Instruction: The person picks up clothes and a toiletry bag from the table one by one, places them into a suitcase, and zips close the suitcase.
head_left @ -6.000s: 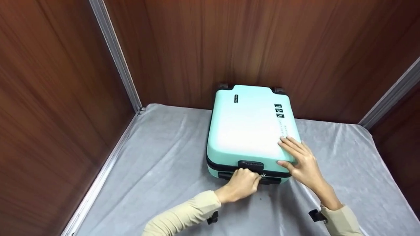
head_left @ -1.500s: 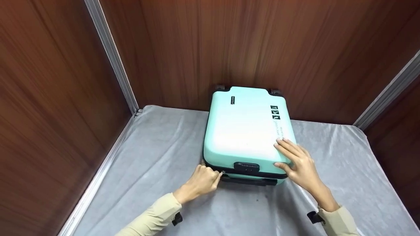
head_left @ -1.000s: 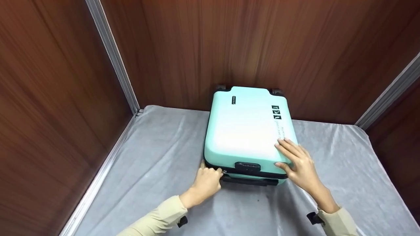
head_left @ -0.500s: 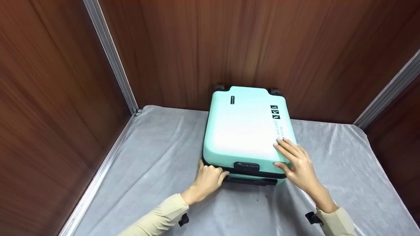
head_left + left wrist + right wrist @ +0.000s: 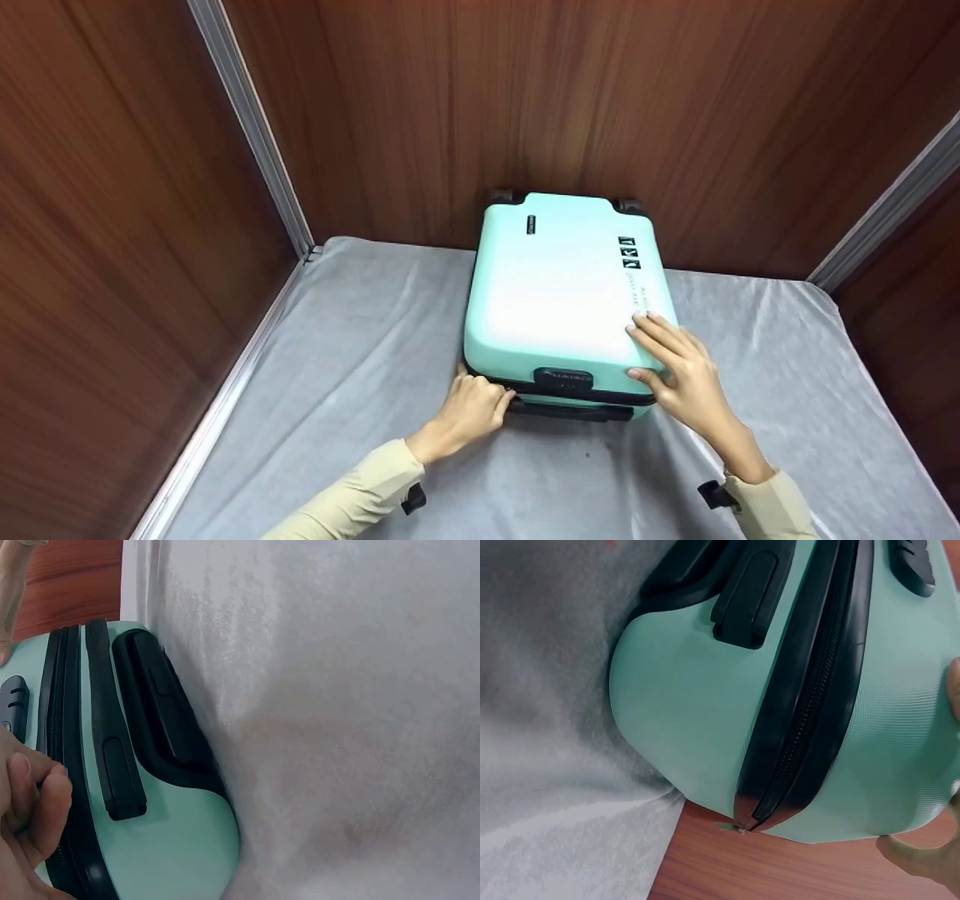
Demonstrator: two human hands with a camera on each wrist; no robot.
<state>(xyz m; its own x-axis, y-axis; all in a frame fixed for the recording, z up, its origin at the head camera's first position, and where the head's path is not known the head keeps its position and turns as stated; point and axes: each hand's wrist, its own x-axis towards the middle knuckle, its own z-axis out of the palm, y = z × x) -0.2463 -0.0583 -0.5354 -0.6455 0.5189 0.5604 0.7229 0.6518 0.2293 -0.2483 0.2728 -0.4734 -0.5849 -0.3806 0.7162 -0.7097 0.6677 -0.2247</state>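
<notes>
A mint-green hard-shell suitcase (image 5: pixel 570 292) lies flat, its wheels toward the back wall. My left hand (image 5: pixel 469 409) is at the front left corner, fingers curled against the black zipper band (image 5: pixel 56 709) and thumb beside them; the zipper pull they pinch is hidden by the fingers. The combination lock (image 5: pixel 564 379) sits to the right of this hand, and the carry handle (image 5: pixel 112 742) runs below the band. My right hand (image 5: pixel 686 375) rests with spread fingers on the lid's front right edge. By that corner the zipper teeth (image 5: pixel 802 712) show between black edges.
Grey cloth (image 5: pixel 360 360) covers the surface under the suitcase. Brown wood-grain panels (image 5: pixel 390 127) rise at the back and both sides, with metal strips (image 5: pixel 255 120) at the corners. The suitcase's wheels (image 5: pixel 628 205) are close to the back panel.
Since the earliest frame, my left hand has moved left along the zipper from beside the lock to the front left corner, staying there lately with small shifts. My right hand stays on the lid.
</notes>
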